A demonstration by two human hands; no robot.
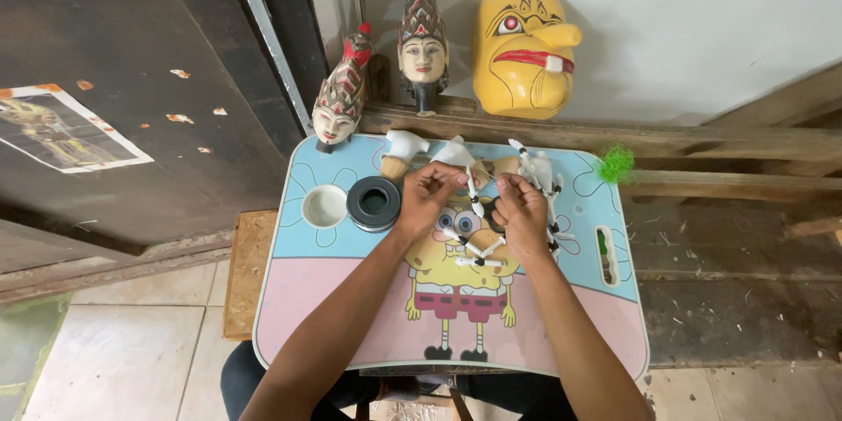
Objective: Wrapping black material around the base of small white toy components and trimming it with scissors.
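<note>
White jointed stick piece (474,191), thin and rigid, is pinched by left hand (427,197) and right hand (522,210) mid-frame over the glossy tabletop (333,298).

Small table (333,298): smooth, printed, slightly glossy plastic-looking top. Yellow mask (522,53): glossy painted finish. Two carved heads (423,44): painted, semi-gloss. Bench (719,210): rough, bare wood. Black tape roll (374,203): glossy.

Both hands (474,202) on white puppet limbs (474,189)

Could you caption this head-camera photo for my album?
Two hands, left hand and right hand, hold small white puppet parts over a cartoon-printed table.
</note>
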